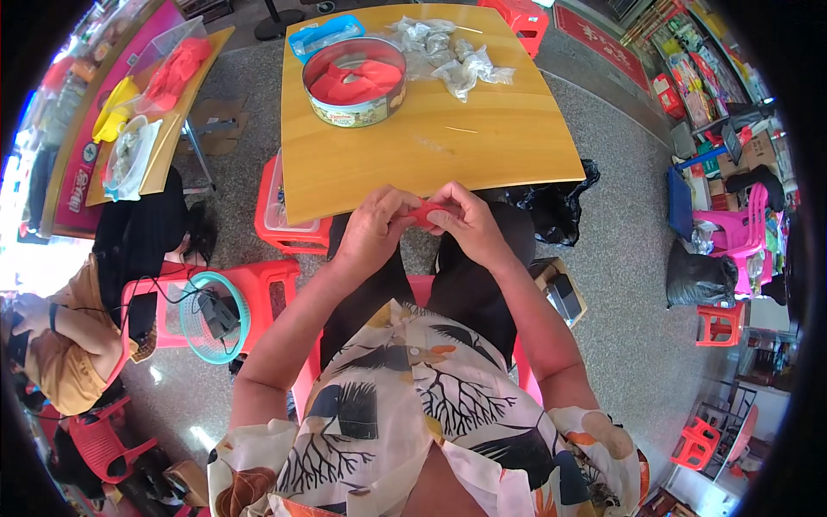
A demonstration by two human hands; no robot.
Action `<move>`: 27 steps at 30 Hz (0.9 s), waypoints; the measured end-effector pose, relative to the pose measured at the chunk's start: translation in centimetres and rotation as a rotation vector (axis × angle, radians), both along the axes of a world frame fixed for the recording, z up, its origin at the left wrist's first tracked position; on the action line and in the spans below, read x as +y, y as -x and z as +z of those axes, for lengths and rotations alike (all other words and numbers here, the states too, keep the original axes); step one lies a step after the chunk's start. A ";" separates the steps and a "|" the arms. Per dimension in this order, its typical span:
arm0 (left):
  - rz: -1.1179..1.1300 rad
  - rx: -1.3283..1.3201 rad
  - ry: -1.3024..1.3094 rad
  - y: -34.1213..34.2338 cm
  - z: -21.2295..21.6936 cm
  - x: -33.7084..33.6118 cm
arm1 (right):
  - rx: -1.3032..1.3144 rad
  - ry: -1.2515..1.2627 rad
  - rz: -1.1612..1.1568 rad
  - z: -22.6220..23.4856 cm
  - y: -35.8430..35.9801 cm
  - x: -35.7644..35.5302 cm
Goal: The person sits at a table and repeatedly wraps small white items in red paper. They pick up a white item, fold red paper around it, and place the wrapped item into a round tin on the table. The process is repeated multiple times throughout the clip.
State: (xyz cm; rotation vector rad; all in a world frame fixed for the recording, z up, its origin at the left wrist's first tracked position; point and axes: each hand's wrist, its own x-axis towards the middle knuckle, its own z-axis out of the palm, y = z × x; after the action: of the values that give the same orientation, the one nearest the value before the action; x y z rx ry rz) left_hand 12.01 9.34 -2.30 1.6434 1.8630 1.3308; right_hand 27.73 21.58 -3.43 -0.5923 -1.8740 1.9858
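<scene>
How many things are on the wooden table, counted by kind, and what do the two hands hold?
Round metal tin holding red pieces: 1
Blue plastic tray: 1
Heap of clear plastic bags: 1
Small red piece held by left hand and right hand: 1
Total: 4

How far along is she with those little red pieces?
Done, it seems: red pieces already lie in the round tin on the table. In hand: the left hand and right hand pinch one red piece between them. Left: cannot tell; clear bags lie behind the tin.

One wooden table (482,146), one round tin (355,108), one blue tray (326,34), two hands (422,220).
</scene>
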 end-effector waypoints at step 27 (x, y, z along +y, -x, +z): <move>0.030 -0.198 -0.080 -0.5 -1.1 -0.8 | 0.203 -0.410 -0.432 -0.3 2.8 -1.7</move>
State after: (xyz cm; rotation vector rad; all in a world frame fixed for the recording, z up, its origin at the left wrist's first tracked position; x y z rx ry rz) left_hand 12.48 8.55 -3.36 1.4660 1.7456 1.5381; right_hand 24.91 19.89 -3.76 -0.5862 -1.7729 1.2948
